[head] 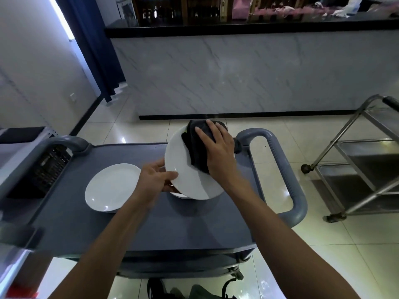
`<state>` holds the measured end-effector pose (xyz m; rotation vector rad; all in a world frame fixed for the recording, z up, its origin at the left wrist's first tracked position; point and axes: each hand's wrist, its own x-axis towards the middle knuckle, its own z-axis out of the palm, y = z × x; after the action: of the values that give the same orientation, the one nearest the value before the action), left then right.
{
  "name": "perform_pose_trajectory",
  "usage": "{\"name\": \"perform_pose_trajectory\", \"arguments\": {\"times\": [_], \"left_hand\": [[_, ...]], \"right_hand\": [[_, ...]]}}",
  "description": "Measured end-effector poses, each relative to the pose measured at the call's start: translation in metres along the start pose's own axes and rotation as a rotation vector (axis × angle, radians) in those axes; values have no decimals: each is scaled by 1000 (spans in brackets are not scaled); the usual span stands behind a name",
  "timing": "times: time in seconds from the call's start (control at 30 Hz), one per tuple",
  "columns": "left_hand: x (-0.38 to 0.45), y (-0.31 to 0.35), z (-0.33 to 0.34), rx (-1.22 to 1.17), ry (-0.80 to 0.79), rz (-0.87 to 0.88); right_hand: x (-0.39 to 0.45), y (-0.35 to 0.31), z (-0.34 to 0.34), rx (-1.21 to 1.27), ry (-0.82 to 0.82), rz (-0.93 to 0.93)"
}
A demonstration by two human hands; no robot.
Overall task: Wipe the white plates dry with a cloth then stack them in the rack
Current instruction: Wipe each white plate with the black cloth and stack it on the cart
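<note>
Left hand [154, 180] pinching plate [183, 169] rim, tilting it toward me; right hand [218, 152] pressing cloth [195, 143] flat, fingers straight. Rack [49, 167] lying left of plate, nearer left hand.

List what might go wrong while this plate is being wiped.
1. The left hand pinches the tilted plate only at its rim; pressure from the right hand on the dark cloth could lever it loose.
2. If it slipped, it might strike the plate underneath.

Glossy white ceramic plate [183, 169]; soft matt dark cloth [197, 147]; matt grey plastic cart [151, 223]; brushed steel trolley [356, 169]; shiny floor tiles [323, 255].
</note>
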<state>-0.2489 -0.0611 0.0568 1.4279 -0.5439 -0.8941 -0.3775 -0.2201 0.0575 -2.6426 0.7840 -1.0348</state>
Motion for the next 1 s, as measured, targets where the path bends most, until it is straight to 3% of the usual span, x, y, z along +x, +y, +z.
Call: {"name": "perform_pose_trajectory", "arguments": {"times": [0.37,0.63,0.83,1.0], "left_hand": [[-1,-11,-4,-51,54,5],[3,-13,-6,-136,186,4],[2,-13,-2,-203,180,-5],[1,-11,-5,-155,144,-28]], "right_hand": [[-32,-9,19,71,-65,-211],[-71,4,18,88,-108,-37],[-84,-9,12,382,36,273],[-79,-10,6,429,72,332]]}}
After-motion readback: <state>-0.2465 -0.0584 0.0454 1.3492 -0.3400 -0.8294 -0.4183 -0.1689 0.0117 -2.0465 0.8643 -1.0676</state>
